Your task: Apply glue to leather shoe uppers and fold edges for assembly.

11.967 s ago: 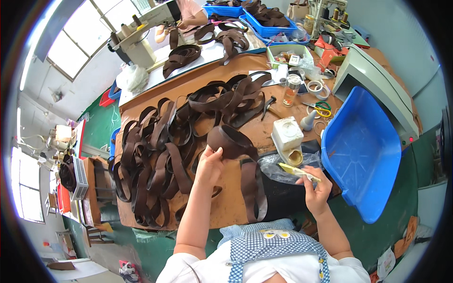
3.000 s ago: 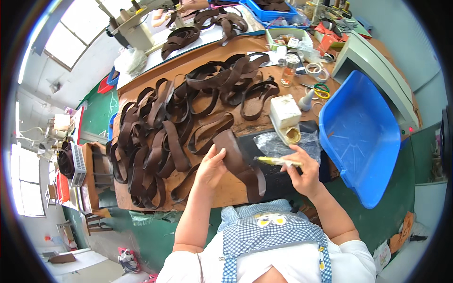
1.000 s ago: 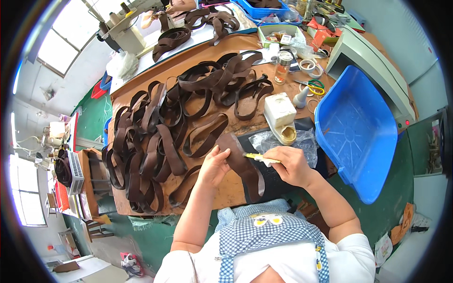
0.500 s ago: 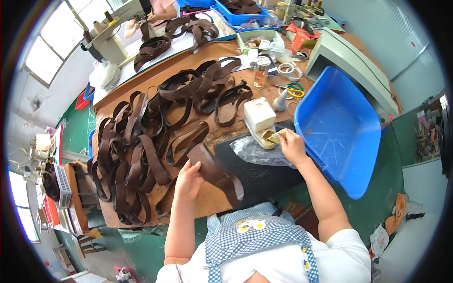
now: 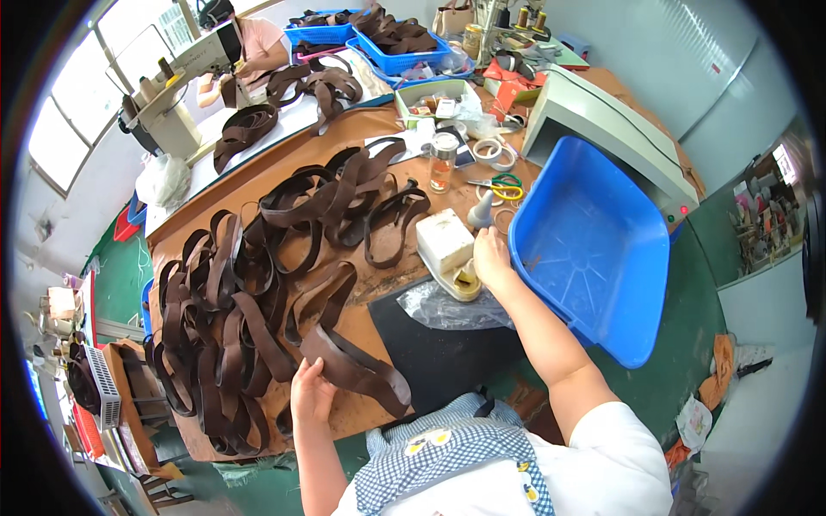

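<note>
one brown strip point(image 5: 357, 365) is held in the left hand point(image 5: 311, 391) by the near edge of the table point(image 5: 351, 414); rightward, one black mat point(image 5: 447, 353) is exposed. between one cup point(image 5: 465, 284) and one blue bin point(image 5: 594, 258), the grip of the right hand point(image 5: 492, 258) cannot be told.

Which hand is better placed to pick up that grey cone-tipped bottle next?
The right hand, most likely: its fingers are close by the bottle, while the left hand is farther off and holding a brown strap.
</note>
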Action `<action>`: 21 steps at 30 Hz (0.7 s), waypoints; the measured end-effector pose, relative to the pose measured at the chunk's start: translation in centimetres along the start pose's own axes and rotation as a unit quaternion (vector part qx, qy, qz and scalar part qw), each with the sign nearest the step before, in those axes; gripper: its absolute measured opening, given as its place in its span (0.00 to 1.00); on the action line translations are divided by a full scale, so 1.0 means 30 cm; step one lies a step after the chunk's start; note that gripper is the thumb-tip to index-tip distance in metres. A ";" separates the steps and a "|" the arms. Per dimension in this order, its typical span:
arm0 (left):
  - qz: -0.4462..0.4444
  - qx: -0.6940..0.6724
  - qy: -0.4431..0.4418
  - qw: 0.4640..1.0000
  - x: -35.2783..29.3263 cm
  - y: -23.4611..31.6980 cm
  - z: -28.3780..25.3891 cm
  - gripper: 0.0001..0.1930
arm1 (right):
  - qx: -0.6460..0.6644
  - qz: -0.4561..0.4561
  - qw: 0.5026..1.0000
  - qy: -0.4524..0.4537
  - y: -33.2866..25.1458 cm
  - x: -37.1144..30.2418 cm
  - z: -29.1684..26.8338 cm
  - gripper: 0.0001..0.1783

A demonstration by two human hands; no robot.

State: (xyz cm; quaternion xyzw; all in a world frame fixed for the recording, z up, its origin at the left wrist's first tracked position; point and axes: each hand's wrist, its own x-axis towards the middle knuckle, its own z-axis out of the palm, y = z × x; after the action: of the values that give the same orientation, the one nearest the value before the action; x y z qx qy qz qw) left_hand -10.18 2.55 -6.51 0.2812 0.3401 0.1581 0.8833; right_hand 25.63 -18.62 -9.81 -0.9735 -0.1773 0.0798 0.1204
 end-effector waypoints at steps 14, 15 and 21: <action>0.012 -0.007 -0.005 1.000 -0.028 0.107 0.027 0.18 | -0.092 0.041 0.994 0.034 0.142 0.509 -0.003 0.16; 0.023 -0.013 -0.006 1.000 -0.019 0.118 0.032 0.18 | -0.101 0.030 0.994 0.036 0.137 0.514 -0.045 0.15; 0.043 0.002 -0.017 0.999 0.031 0.185 0.004 0.17 | -0.126 -0.120 0.978 0.113 -0.035 0.133 -0.418 0.08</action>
State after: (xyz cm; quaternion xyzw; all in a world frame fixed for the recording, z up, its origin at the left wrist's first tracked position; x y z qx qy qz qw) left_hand -9.91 7.33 -3.54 0.3002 0.3125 0.1905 0.8809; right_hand 31.45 -18.82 2.04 -0.9554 -0.2862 -0.0686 0.0250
